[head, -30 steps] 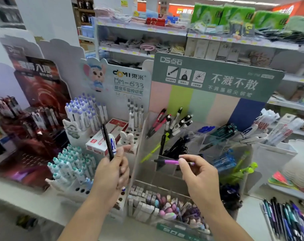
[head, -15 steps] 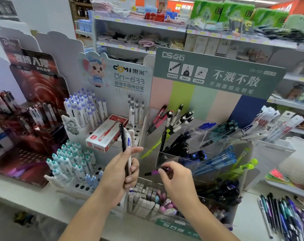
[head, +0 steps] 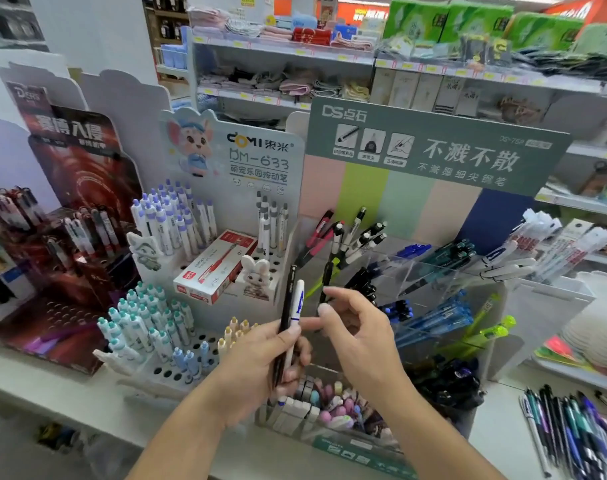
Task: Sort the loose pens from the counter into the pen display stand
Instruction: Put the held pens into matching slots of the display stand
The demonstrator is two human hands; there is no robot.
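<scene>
DOMI DM-633 stand point(head: 260, 157), left hand point(head: 260, 358) gripping pens point(head: 290, 313)

Bare counter point(head: 496, 420) lies open at lower right. Loose pens point(head: 579, 431) crowd the right edge. The clear pen display stand point(head: 433, 271) blocks centre frame.

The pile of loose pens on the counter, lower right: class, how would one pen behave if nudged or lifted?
Each of the loose pens looks slim and round, so a nudged one would probably roll. They look rigid, unlikely to bend when lifted. Probably light: the left hand holds two pens upright.
</scene>
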